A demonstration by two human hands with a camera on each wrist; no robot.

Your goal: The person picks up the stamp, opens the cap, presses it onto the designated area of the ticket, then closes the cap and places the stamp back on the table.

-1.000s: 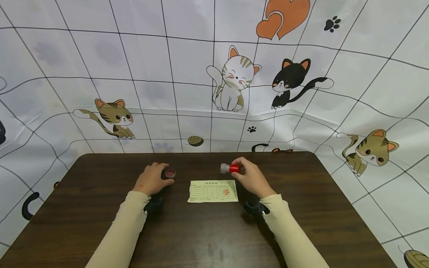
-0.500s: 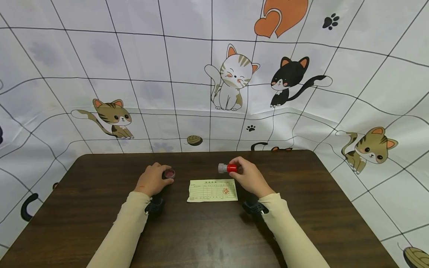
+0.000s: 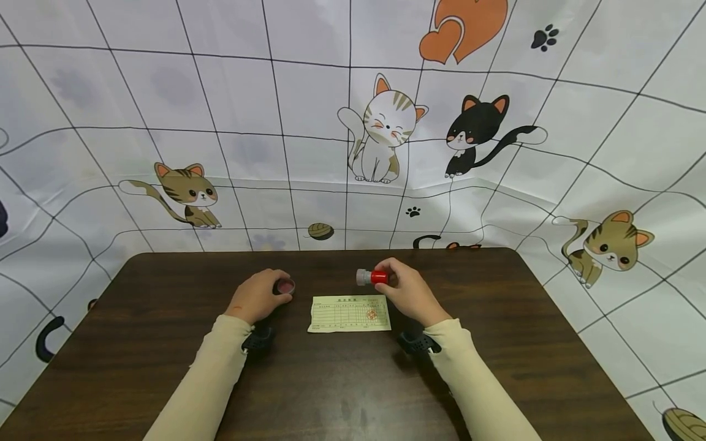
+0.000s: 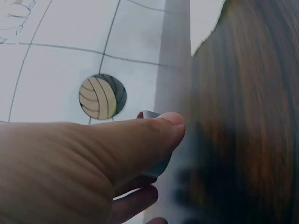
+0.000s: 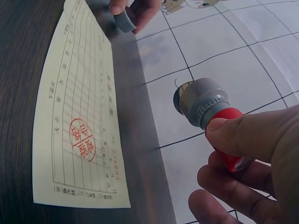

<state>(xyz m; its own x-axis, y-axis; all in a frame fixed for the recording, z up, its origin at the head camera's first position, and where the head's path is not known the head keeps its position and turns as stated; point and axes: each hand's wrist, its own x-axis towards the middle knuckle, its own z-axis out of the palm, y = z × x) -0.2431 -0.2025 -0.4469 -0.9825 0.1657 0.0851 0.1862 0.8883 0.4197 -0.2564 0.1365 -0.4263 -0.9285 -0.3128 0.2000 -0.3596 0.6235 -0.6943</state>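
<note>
My left hand (image 3: pixel 256 297) pinches a small round grey cap (image 3: pixel 285 286) between thumb and fingers. Its open side, reddish inside, faces up toward the head camera. On the right, my right hand (image 3: pixel 412 295) grips a self-inking stamp (image 3: pixel 372 277) by its red handle, the grey head pointing left toward the cap. Between the hands, a pale yellow receipt slip (image 3: pixel 333 315) lies on the table, printed with a grid. A round red stamp mark (image 5: pixel 82 140) shows on the slip in the right wrist view. Both held things are beyond the slip's far edge.
The dark wooden table (image 3: pixel 353 380) ends just beyond the hands. Behind it hangs a white gridded sheet (image 3: pixel 309 153) printed with cartoon cats. Black bands circle both wrists, below cream sleeves (image 3: pixel 204 373).
My left hand has shifted slightly right with the cap, and my right hand slightly left with the stamp, narrowing the gap between them. The slip stays in place.
</note>
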